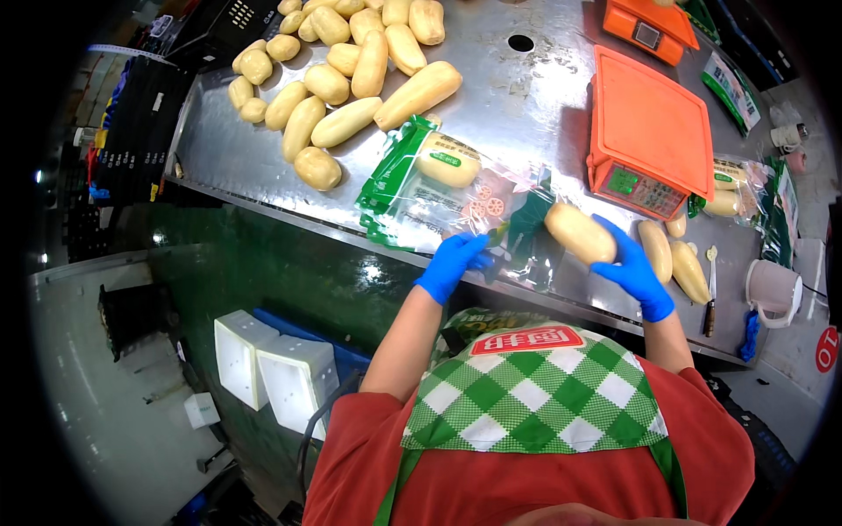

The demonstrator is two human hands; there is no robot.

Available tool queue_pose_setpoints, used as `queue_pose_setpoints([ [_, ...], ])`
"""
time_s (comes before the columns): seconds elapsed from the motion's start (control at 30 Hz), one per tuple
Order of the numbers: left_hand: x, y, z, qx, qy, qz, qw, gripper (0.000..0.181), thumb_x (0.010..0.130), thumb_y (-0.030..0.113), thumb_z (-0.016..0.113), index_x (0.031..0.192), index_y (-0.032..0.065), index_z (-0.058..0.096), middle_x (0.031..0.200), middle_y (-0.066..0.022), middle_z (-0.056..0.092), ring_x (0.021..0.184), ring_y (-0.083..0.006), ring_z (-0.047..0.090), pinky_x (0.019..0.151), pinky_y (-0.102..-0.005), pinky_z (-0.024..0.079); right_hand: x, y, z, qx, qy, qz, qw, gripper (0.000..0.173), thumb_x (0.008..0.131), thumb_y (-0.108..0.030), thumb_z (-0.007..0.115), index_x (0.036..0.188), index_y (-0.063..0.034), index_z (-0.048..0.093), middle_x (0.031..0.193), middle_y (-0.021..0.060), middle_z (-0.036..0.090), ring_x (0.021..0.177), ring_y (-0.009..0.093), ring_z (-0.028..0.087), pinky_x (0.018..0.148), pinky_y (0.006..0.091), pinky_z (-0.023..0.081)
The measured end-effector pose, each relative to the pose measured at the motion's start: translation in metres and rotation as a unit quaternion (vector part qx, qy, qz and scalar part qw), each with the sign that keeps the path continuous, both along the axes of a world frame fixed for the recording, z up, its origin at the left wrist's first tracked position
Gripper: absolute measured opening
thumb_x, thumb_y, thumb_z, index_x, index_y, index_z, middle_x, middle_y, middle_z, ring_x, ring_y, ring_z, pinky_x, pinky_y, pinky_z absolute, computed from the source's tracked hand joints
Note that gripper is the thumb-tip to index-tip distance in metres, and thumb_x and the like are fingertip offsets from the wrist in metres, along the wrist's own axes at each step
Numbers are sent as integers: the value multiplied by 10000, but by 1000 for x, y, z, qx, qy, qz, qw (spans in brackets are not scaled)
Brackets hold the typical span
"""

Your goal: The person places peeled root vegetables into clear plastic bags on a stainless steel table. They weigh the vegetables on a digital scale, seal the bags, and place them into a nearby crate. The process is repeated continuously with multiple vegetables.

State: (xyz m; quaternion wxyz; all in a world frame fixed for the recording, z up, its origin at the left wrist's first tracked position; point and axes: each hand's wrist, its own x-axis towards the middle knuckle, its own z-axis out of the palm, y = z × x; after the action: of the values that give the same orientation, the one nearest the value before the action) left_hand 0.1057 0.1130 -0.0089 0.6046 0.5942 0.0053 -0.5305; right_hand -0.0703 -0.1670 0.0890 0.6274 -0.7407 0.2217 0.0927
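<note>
My right hand (635,266), in a blue glove, grips one end of a peeled lotus root segment (579,231) beside the mouth of a clear and green plastic bag (427,204). At the bag's near edge, the gloved fingers of my left hand (454,263) pinch the film. The bag lies on a stack of similar bags, and one lotus root piece (450,167) shows inside it. Just right of my right hand rest loose lotus roots (656,250) and a small knife (710,296) with a wooden handle.
Many peeled lotus roots (370,64) are spread over the back left of the steel table (487,98). An orange scale (651,125) stands at right, a filled bag (727,191) beyond it. A pinkish mug (769,289) occupies the right corner. White bins (296,375) are below, left.
</note>
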Motion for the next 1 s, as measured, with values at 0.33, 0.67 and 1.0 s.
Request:
queue_pose_setpoints([
  [0.33,6,-3,23,-22,8,-59,998,239,898,188,559,930,-30,651,812,-83,683,699,-133,639,650,-235,491,123,76,-100,-15,-151,176,973,612,836,-150,619,1388,-74,367,1266,165,519,1158,258,513,986,338,404],
  [0.67,12,11,2,-32,47,-30,998,272,921,153,515,1131,-15,558,916,-91,669,754,-129,634,663,-238,501,156,116,-137,-73,-169,187,965,379,913,-86,504,1282,-14,451,1188,93,566,1054,173,566,900,264,470],
  [1.0,24,21,11,-5,-258,-201,945,197,883,123,545,1050,55,626,931,-89,659,813,-158,638,692,-273,513,174,126,-124,6,-173,175,969,384,884,-187,581,1245,-62,546,1150,97,605,988,160,574,897,288,458],
])
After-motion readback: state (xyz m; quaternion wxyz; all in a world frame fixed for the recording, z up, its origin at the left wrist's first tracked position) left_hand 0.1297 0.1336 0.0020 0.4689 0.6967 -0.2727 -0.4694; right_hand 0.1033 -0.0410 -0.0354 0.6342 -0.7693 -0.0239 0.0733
